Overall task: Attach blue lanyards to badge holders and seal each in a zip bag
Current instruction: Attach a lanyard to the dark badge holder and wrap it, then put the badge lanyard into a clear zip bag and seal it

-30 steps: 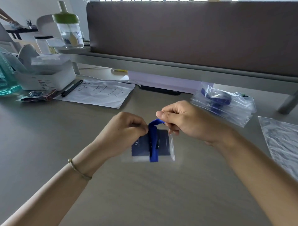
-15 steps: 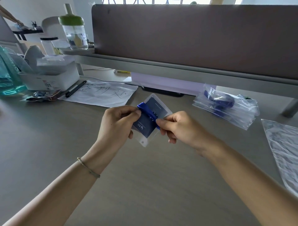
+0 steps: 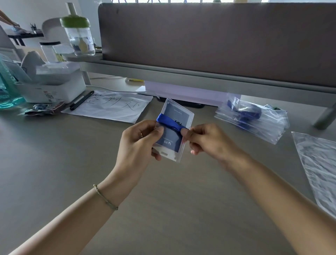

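Our left hand [image 3: 138, 143] grips one badge holder [image 3: 174, 130] above the desk [image 3: 54, 163], fingers curled round its edge, while our right hand [image 3: 205, 140] pinches the one blue lanyard [image 3: 169, 122] wound across it. Bagging this set remains, we judge; one stack of filled zip bags [image 3: 252, 118] lies right, count unclear.

desk [image 3: 54, 163]: grey-beige | partition [image 3: 218, 41]: brown, behind desk | windows [image 3: 163, 1]: daylight above

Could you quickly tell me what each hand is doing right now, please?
Left hand: grips the badge holder by its left edge.
Right hand: pinches the blue lanyard wrapped across the holder.
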Motion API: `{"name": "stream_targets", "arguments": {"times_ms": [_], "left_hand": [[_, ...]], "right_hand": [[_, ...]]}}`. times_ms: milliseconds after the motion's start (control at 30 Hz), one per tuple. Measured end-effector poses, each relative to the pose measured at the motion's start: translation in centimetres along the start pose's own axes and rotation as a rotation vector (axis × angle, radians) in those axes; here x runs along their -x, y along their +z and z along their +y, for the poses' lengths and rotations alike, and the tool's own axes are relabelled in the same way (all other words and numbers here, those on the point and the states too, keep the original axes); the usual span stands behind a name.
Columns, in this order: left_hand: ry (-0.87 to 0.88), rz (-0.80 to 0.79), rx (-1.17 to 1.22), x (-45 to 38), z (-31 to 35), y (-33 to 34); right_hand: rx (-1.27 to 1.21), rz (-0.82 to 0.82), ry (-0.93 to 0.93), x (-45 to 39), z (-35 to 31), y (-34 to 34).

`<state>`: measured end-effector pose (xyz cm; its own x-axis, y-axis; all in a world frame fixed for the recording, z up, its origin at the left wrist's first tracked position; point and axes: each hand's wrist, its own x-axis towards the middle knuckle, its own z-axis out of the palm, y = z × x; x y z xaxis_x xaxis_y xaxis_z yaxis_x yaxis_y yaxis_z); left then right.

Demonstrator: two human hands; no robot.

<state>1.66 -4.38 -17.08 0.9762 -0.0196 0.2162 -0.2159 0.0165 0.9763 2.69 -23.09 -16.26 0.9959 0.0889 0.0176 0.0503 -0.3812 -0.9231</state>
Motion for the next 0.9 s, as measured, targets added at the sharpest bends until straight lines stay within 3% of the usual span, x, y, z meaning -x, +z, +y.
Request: {"name": "stream_targets", "arguments": {"times_ms": [100,333,433,633,900], "left_hand": [[-0.041,-0.003,-0.088,-0.3,-0.6,-0.1],[0.116,0.024,-0.656,-0.8,-2.3,-0.5],[0.13,0.051,-0.683,-0.8,-2.6,-0.1],[0.251,-0.069,-0.753,-0.7,-1.9,2.6],[0.407,-0.299,-0.7,2.4,-0.2,10.0]], "right_hand": [[0.001,-0.006,-0.022,-0.4,0.7,0.1],[0.099,0.09,-0.121,-0.6,0.8,-0.6],[0.134,0.176,-0.162,-0.2,0.5,-1.2],[0.215,0.38,-0.162,2.8,1.5,-3.9],[0.143,0.63,-0.097,11.7,2.9,-10.4]]}}
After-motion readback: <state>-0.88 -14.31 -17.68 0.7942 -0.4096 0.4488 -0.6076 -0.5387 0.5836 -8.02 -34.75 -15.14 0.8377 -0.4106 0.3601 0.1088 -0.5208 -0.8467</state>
